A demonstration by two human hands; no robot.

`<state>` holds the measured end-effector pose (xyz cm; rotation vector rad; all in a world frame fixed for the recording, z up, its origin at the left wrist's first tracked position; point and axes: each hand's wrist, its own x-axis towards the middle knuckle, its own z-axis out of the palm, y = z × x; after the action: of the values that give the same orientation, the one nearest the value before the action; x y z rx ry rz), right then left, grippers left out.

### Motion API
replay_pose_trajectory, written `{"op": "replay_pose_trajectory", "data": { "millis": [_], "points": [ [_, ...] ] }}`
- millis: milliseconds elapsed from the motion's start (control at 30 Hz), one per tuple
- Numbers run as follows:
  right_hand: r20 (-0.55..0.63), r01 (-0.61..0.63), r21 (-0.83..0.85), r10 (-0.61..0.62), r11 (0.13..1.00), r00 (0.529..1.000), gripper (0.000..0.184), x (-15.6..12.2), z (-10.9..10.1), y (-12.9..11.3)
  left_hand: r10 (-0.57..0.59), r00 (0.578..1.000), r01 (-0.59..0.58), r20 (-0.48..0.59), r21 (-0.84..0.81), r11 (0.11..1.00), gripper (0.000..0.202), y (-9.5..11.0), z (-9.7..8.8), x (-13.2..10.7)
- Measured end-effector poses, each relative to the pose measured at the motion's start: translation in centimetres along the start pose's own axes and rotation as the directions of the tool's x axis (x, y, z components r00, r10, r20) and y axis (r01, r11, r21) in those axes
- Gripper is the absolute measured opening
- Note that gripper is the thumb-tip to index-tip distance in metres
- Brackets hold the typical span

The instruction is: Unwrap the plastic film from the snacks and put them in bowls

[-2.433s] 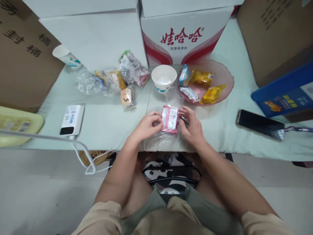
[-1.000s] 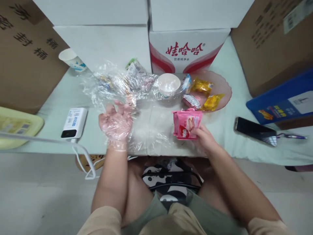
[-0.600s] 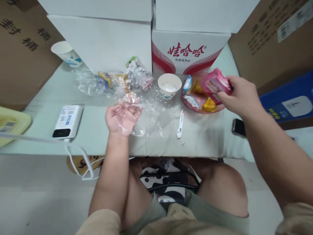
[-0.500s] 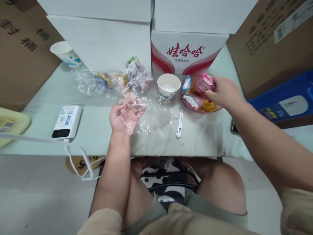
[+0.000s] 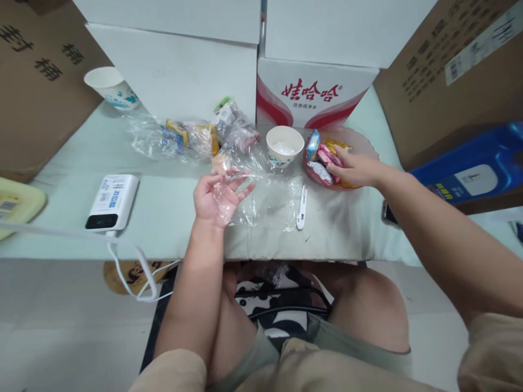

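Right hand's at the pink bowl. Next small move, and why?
Probably draw the right hand back out of the pink bowl: the pink packet lies inside, between the blue packet and silver packet, and the hand looks open, thumb and fingers spread. Whether they touch the packet is unclear.

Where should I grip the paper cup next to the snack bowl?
Probably pinch the paper cup by its near rim, coming from above on the person's side: it stands upright and open-topped, while the pink bowl crowds its right and wrappers its left.
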<state>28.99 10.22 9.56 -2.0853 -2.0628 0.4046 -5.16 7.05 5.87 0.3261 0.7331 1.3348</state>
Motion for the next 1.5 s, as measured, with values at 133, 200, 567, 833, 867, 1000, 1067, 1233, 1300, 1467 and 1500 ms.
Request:
{"op": "replay_pose_trajectory", "data": {
  "millis": [133,200,567,833,867,1000,1067,1233,1300,1467,1500],
  "points": [
    [-0.328,0.213,0.17,-0.149,0.962,0.933,0.047,-6.0,1.2,-3.0,-0.005,1.0,0.006,0.013,-0.022,1.0,0.007,0.0,-0.1,0.0],
    [-0.334,0.373,0.271,-0.277,0.887,0.901,0.044,-9.1,4.3,-4.6,-0.015,1.0,0.016,0.011,-0.027,1.0,0.007,0.0,-0.1,-0.1],
    [-0.216,0.547,0.318,-0.502,0.775,0.837,0.013,-12.5,13.8,-6.8,-0.021,0.948,0.07,-0.318,0.143,0.987,0.006,0.4,-1.7,-0.6],
    [-0.139,0.479,0.155,-0.461,0.864,0.877,0.019,-12.9,14.4,-6.7,0.125,0.896,-0.019,-0.427,0.245,0.969,0.01,0.6,-3.3,-1.8],
    [-0.139,0.471,0.158,-0.452,0.868,0.881,0.016,-12.9,14.5,-6.6,0.142,0.892,-0.029,-0.429,0.26,0.965,0.01,0.7,-3.5,-1.9],
    [-0.22,0.487,0.24,-0.442,0.84,0.87,0.016,-13.2,13.7,-6.5,0.166,0.896,-0.022,-0.413,0.332,0.943,0.011,0.8,-3.8,-2.3],
    [-0.29,0.526,0.287,-0.45,0.801,0.844,0.015,-13.8,13.1,-6.4,0.173,0.904,-0.011,-0.392,0.381,0.924,0.011,0.9,-3.7,-2.6],
    [-0.223,0.471,0.287,-0.42,0.834,0.88,0.018,-14.9,12.5,-6.7,0.208,0.92,0.034,-0.332,0.596,0.802,0.029,1.3,-3.6,-3.9],
    [-0.102,0.454,0.232,-0.443,0.86,0.891,0.018,-15.0,12.5,-6.9,0.226,0.918,0.06,-0.325,0.678,0.732,0.032,1.4,-3.9,-4.3],
    [-0.005,0.495,0.221,-0.507,0.84,0.862,0.01,-15.1,12.4,-7.5,0.172,0.959,0.088,-0.224,0.816,0.571,0.044,1.6,-5.5,-5.0],
    [-0.024,0.503,0.251,-0.514,0.827,0.857,0.009,-15.1,12.4,-7.6,0.193,0.968,0.033,-0.163,0.84,0.541,0.051,1.7,-5.7,-5.2]
  ]
}}
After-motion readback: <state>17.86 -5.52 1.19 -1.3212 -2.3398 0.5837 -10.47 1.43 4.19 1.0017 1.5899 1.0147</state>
